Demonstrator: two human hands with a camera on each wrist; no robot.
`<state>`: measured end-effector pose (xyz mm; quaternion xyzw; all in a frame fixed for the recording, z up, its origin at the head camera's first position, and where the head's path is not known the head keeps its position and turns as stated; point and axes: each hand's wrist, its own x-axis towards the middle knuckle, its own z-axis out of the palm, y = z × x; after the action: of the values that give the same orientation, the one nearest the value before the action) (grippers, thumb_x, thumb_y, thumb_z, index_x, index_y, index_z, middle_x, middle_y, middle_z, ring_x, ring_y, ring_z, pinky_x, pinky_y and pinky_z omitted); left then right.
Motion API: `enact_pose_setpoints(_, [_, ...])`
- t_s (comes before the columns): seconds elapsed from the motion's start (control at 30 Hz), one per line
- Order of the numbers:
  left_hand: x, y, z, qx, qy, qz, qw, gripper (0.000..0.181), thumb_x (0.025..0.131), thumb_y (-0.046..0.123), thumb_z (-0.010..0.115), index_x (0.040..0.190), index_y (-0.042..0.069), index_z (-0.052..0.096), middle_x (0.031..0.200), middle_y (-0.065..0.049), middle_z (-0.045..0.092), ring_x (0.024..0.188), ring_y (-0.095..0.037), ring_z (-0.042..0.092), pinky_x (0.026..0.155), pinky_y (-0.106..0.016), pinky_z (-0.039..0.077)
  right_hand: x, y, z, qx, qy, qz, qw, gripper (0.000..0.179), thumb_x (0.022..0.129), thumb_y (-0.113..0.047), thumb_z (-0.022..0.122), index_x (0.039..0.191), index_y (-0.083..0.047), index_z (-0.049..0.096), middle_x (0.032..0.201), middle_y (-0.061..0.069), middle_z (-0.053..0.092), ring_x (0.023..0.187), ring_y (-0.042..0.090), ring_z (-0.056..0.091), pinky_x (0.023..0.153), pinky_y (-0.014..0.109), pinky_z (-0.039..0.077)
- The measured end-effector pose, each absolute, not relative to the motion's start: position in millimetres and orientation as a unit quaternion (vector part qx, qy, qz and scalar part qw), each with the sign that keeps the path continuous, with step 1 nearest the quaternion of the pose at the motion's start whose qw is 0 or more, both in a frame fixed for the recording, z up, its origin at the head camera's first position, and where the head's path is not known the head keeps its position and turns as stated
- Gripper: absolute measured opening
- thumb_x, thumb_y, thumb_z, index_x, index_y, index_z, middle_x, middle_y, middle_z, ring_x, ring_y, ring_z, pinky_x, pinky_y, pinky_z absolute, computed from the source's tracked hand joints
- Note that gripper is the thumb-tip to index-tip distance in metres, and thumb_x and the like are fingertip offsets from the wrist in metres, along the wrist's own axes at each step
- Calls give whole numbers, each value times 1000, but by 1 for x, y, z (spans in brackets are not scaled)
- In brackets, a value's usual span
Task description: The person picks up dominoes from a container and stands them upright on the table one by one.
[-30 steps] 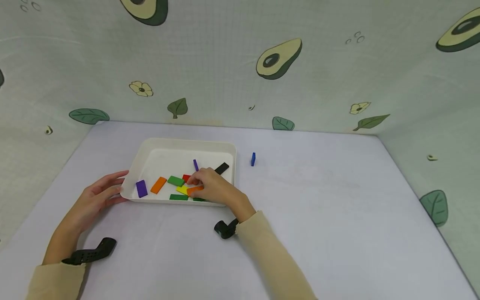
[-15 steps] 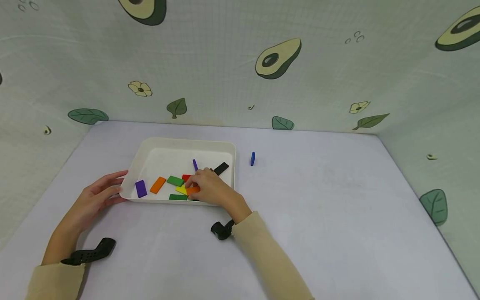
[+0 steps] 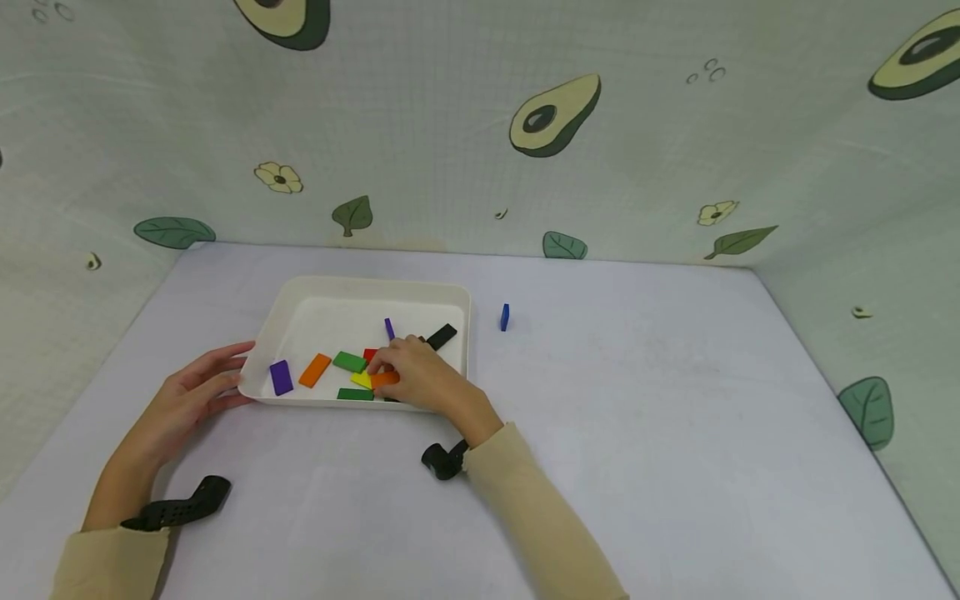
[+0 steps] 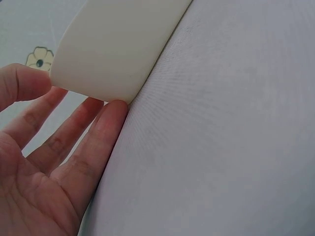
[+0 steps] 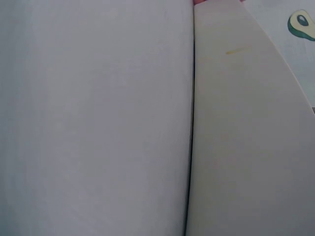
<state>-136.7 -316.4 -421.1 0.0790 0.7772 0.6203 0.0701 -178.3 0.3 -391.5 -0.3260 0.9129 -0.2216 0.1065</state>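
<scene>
A white rectangular tray point(image 3: 345, 287) holds several flat coloured blocks. My left hand point(image 3: 191, 396) is at its near left corner; in the left wrist view the fairly straight fingers point(image 4: 110, 123) touch the tray's outer wall and the thumb meets its rim. Inside the tray, my right hand point(image 3: 423, 375) bends over the blocks and pinches an orange block point(image 3: 385, 379). Close by lie a yellow block point(image 3: 362, 379), a red block point(image 3: 370, 354) and two green ones, one a green block point(image 3: 349, 362). The right wrist view shows just the tray's outer wall point(image 5: 246, 123) and the tabletop.
Farther left in the tray are a purple block point(image 3: 281, 377) and a second orange block point(image 3: 315, 371). A thin purple piece point(image 3: 389, 328) and a black block point(image 3: 442, 337) lie beyond the right hand. A blue block point(image 3: 505, 317) stands on the white table point(image 3: 637, 433), right of the tray.
My right hand has shifted slightly left over the blocks, covering more of the green block at the tray's near edge. The left hand keeps its place at the tray's corner.
</scene>
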Motion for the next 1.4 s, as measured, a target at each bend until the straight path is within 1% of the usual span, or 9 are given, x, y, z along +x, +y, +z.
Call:
enact_pose_setpoints(0.17, [-137, -315, -421, 70, 788, 608, 67, 45, 97, 14, 48, 141, 14, 39, 117, 17, 52, 95, 5, 60, 74, -14, 53, -179, 2, -391, -331, 911, -223, 102, 26, 84, -29, 69, 108, -18, 66, 106, -3, 61, 98, 13, 48, 88, 21, 40])
enact_pose_setpoints(0.47, [-136, -315, -421, 73, 783, 614, 67, 44, 97, 11, 47, 140, 12, 40, 117, 16, 54, 95, 4, 60, 73, -14, 53, -178, 4, -386, -339, 904, -242, 96, 25, 85, -29, 68, 107, -17, 66, 105, -3, 61, 98, 13, 49, 87, 21, 41])
enact_pose_setpoints(0.63, [-136, -315, -420, 70, 790, 606, 63, 44, 97, 13, 48, 140, 12, 40, 116, 18, 54, 95, 4, 60, 73, -15, 54, -177, 6, -383, -337, 901, -256, 98, 26, 85, -29, 68, 107, -17, 66, 108, -4, 62, 101, 12, 49, 90, 20, 41])
enact_pose_setpoints(0.8, [-136, -316, -420, 87, 768, 630, 72, 44, 97, 12, 48, 140, 12, 40, 118, 16, 54, 96, 4, 61, 74, -15, 54, -175, 10, -380, -327, 900, -272, 100, 26, 85, -29, 67, 109, -18, 65, 111, -3, 61, 104, 12, 50, 93, 21, 43])
enact_pose_setpoints(0.97, [-137, -316, -420, 88, 769, 630, 74, 44, 97, 12, 48, 140, 12, 40, 118, 16, 54, 96, 4, 61, 74, -15, 54, -173, 16, -375, -323, 897, -286, 96, 28, 85, -27, 68, 110, -17, 64, 107, -1, 60, 97, 11, 51, 89, 20, 45])
enact_pose_setpoints(1.13, [-137, -316, -420, 85, 767, 631, 75, 44, 97, 12, 48, 140, 13, 41, 117, 16, 54, 95, 4, 61, 74, -15, 54, -173, 21, -370, -331, 888, -307, 86, 30, 83, -27, 69, 110, -13, 64, 99, -1, 58, 90, 10, 52, 77, 15, 45])
enact_pose_setpoints(1.2, [-137, -316, -421, 86, 764, 635, 77, 44, 97, 11, 47, 140, 13, 40, 117, 15, 54, 95, 4, 61, 74, -15, 54, -172, 23, -368, -333, 885, -314, 83, 30, 83, -26, 70, 110, -12, 64, 98, -1, 58, 88, 10, 52, 74, 14, 44])
enact_pose_setpoints(1.4, [-136, -317, -422, 81, 764, 636, 76, 44, 97, 9, 47, 140, 13, 40, 117, 15, 55, 95, 3, 61, 74, -15, 54, -170, 28, -367, -324, 882, -333, 75, 28, 84, -23, 69, 109, -11, 64, 98, -1, 60, 89, 10, 54, 74, 13, 46])
